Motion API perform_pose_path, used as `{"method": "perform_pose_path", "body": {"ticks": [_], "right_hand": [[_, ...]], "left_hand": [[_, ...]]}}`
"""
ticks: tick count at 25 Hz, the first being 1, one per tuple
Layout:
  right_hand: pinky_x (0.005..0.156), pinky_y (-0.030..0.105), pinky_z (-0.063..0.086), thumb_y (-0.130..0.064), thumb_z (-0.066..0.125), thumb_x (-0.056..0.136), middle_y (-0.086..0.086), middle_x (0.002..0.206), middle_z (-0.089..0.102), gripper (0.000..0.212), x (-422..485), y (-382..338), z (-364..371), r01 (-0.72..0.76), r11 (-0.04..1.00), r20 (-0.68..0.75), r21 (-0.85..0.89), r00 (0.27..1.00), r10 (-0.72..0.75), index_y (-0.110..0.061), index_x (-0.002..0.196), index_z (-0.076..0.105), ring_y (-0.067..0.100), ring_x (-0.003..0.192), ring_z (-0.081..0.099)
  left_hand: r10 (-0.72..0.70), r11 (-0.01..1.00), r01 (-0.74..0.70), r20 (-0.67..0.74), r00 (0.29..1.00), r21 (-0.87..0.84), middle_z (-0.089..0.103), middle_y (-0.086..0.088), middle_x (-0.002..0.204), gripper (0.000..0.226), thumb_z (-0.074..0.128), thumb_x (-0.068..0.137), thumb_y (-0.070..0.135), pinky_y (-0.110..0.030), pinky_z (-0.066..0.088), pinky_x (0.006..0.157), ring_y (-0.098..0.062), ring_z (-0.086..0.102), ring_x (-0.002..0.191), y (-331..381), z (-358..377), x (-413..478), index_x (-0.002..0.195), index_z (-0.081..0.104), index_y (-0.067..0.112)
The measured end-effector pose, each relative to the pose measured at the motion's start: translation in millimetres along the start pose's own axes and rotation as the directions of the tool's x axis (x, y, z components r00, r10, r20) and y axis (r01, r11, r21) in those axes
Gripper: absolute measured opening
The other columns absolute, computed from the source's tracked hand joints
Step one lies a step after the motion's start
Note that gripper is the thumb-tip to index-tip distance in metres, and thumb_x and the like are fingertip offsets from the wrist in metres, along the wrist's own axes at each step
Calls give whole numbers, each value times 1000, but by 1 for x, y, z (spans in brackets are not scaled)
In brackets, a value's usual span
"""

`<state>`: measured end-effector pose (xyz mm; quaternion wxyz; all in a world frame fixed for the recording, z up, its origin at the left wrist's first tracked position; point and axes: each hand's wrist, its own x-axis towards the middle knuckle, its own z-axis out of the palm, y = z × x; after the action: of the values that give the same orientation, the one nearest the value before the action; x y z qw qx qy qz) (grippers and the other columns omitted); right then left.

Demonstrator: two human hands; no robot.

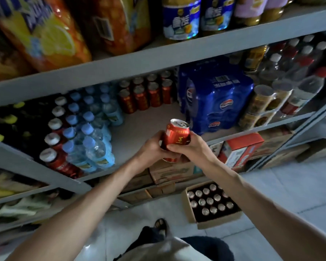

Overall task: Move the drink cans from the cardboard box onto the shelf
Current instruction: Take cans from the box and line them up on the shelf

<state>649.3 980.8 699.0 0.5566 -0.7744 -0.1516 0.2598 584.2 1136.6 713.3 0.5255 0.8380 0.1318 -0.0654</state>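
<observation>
In front of the grey shelf (132,132), both hands hold red drink cans: the right hand (191,146) wraps the upper can (177,133), tilted with its silver top up, and the left hand (151,147) closes around the side of that can and a second red can (170,159) just below it. Rows of red cans (145,93) stand at the back of the shelf, between the blue-capped bottles (90,132) and the blue wrapped pack (215,98). The open cardboard box (217,221) sits on the floor below, with many silver can tops inside.

Bare forearms, no sleeves – pale shirt (169,249), dark trousers (205,247), dark open sandal (160,225).
</observation>
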Motion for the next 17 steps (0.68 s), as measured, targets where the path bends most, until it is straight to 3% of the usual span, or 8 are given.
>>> {"method": "perform_pose_path", "body": {"ticks": [5,8,9,11,12,14,16,17], "right_hand": [[80,29,59,-37,88,66,0,101,73,64,53,-2,43,-18,998,24,53,1000,17,-16,120,63,14,93,71],[84,31,58,-32,90,63,0,108,71,69,81,3,59,7,998,-13,58,1000,-7,-15,123,61,15,98,69],[86,30,56,-34,90,63,-2,110,69,71,92,8,61,12,1000,-43,-11,999,-12,-16,124,60,14,99,66],[85,28,49,-39,87,64,-5,109,64,72,107,20,66,-10,987,-112,-159,994,-8,-18,126,57,12,98,60],[85,26,45,-39,86,65,-6,108,61,72,115,28,67,-9,984,-123,-180,992,-14,-19,127,55,11,97,57],[86,25,42,-35,87,65,-9,108,59,72,133,39,73,-22,987,-117,-160,993,3,-21,127,53,9,99,56],[86,27,45,-29,89,62,-9,109,61,69,160,41,84,-2,992,-80,-129,997,-8,-22,121,53,11,100,59],[86,28,48,-27,89,60,-7,108,62,68,174,39,91,15,991,-63,-130,998,-24,-23,118,53,12,100,60]], "left_hand": [[-105,988,90,-118,987,-124,68,0,113,89,89,40,49,-44,53,94,-21,65,107,-46,-33,30,119,55,26],[-200,959,178,-82,976,-223,63,-6,124,63,84,65,37,-45,53,91,-23,63,109,-60,-44,48,120,55,29],[-254,957,245,-39,966,-158,59,-8,129,61,82,72,29,-42,52,93,-22,60,112,-66,-51,56,124,52,26],[-391,909,391,-30,920,146,49,-11,143,103,91,57,39,-41,42,105,-26,49,127,-89,-62,71,143,39,15],[-429,865,409,4,903,290,41,-11,149,123,92,49,48,-45,36,111,-29,41,135,-101,-67,79,149,28,14],[-517,739,394,84,852,547,12,-16,160,137,86,54,54,-49,15,120,-34,16,146,-116,-71,85,155,3,13],[-564,552,350,30,825,757,-21,-21,157,144,79,59,62,-53,-4,118,-41,-13,146,-117,-72,87,151,-20,12],[-570,505,340,11,821,793,-28,-24,153,144,77,61,64,-55,-6,117,-43,-20,144,-116,-72,88,149,-25,13]]}}
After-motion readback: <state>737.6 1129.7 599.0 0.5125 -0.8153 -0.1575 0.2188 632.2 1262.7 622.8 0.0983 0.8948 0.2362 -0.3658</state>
